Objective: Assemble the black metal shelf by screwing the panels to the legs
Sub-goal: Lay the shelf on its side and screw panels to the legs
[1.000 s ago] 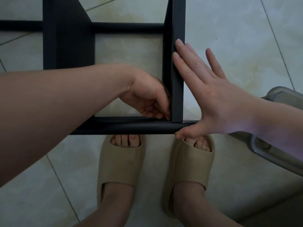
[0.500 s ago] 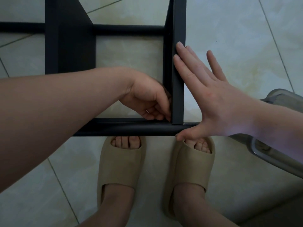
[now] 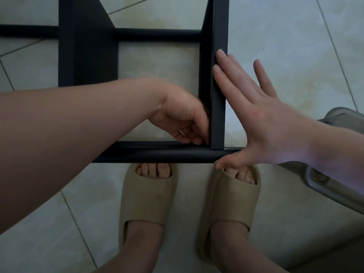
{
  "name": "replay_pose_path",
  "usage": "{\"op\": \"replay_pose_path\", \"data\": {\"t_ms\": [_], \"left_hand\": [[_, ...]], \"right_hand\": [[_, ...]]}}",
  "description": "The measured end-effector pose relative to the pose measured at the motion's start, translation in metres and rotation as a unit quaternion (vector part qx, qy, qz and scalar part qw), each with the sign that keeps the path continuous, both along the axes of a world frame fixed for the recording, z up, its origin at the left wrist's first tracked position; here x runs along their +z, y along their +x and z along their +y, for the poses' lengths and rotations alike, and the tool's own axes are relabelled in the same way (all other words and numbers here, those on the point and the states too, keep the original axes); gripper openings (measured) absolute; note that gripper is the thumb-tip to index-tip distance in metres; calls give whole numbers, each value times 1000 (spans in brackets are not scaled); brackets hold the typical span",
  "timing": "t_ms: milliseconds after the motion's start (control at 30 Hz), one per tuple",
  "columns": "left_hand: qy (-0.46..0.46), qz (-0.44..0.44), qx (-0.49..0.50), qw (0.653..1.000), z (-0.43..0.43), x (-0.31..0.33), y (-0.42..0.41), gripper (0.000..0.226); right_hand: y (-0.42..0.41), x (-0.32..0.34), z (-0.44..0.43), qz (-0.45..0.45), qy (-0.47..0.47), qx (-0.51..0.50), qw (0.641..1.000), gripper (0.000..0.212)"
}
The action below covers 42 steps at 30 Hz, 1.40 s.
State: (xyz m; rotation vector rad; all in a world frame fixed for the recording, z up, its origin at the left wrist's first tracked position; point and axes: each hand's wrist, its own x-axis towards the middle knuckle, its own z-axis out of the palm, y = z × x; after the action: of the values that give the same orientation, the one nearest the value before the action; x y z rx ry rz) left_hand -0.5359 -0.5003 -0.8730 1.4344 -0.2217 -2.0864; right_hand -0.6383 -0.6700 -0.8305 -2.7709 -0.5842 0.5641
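Note:
The black metal shelf stands on the floor, seen from above. Its near rail [image 3: 157, 153] meets a narrow upright panel edge [image 3: 217, 115] at a corner. My left hand [image 3: 183, 119] reaches inside that corner with its fingers curled, pinching a small screw against the inner face; only a metal glint of it shows. My right hand [image 3: 256, 119] lies flat and straight-fingered against the outer face of the upright, its thumb on the end of the near rail. A wider black panel [image 3: 88, 56] and a far rail [image 3: 157, 35] lie behind.
My feet in beige slippers [image 3: 149, 196] [image 3: 236, 194] stand just under the near rail on pale floor tiles [image 3: 285, 46]. A grey rounded object [image 3: 334, 119] sits at the right edge, partly behind my right wrist.
The shelf sits slightly lower in the view. Both hands hold the same places at the corner, and the left fingers shift a little.

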Motion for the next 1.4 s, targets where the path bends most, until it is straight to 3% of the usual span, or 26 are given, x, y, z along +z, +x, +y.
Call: {"op": "replay_pose_path", "data": {"t_ms": [200,433,633,867,1033,1400], "left_hand": [[16,-51,-32,998,-1,-2,-2,16],[8,3,3,1000,1,0,1,18],[22,-42,-30,998,-2,-2,-1,18],[14,-3,-18,1000,-1,0,1,20],[30,-21,-53,998,-1,-1,-2,9],[23,-18,-40,999,-2,1,1,16]], "right_hand": [[0,1,0,4,0,0,1000,144],[0,1,1,5,4,-2,1000,144],[0,1,1,5,1,-2,1000,144],[0,1,1,6,3,-3,1000,144],[0,1,1,6,4,-1,1000,145],[0,2,2,9,10,-3,1000,144]]}}
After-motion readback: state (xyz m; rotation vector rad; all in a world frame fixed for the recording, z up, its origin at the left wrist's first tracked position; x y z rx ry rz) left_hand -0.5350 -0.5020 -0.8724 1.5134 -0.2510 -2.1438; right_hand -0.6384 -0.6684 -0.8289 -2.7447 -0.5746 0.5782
